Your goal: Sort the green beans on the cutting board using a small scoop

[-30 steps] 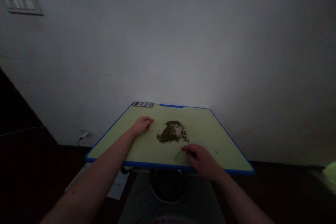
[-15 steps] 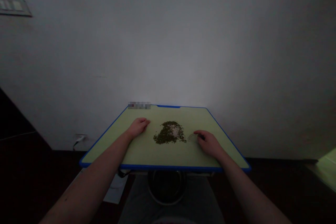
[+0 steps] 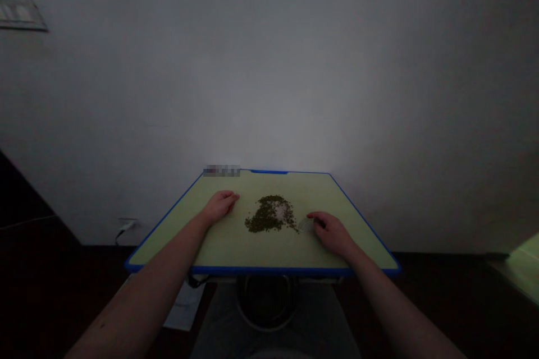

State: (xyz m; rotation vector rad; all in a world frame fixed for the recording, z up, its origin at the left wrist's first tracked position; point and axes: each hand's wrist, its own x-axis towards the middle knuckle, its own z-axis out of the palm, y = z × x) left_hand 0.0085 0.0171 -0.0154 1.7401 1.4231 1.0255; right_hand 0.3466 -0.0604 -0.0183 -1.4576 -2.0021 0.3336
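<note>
A heap of small dark green grains, with a paler patch in its middle, lies on a light green table with a blue rim. My left hand rests on the table just left of the heap, fingers loosely curled and holding nothing. My right hand lies to the right of the heap. Its fingers close on a small clear round dish that touches the heap's right edge.
A white wall rises right behind the table. A round bowl sits below the table's near edge, over my grey lap. A white paper lies on the dark floor at the left. A small striped label marks the table's far left corner.
My right hand has carried the small clear dish from the table's near edge up to the right side of the heap. The left hand has stayed in place.
</note>
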